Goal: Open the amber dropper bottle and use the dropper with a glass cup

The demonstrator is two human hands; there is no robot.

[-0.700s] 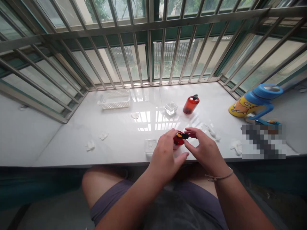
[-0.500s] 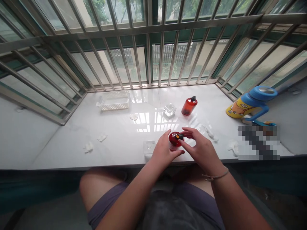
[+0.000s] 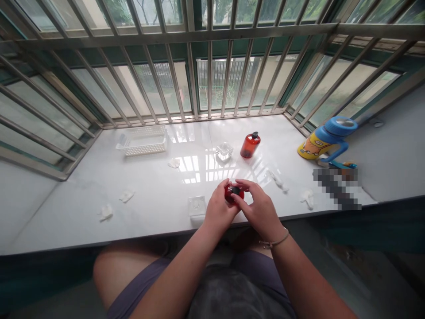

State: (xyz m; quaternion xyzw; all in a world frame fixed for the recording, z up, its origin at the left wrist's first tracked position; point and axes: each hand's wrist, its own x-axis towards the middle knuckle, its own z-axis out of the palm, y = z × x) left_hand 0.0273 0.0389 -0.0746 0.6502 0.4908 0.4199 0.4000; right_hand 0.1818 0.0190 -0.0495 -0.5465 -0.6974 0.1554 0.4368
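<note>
A small red bottle with a black flip cap stands at the near edge of the white window sill. My left hand is wrapped round its left side and grips it. My right hand closes over it from the right, with fingertips pressing on the black cap, which lies flat on top. Most of the bottle's body is hidden behind my fingers. A second red bottle with a black cap stands farther back on the sill.
A clear square dish sits left of my hands, another clear dish near the far bottle. A white slotted basket is at the back left. Crumpled white wads lie scattered. A blue and yellow jug stands right. Metal bars close the back.
The black cap stood flipped open with an orange opening showing; now it lies shut under my right fingertips. Both hands have closed in tighter round the bottle.
</note>
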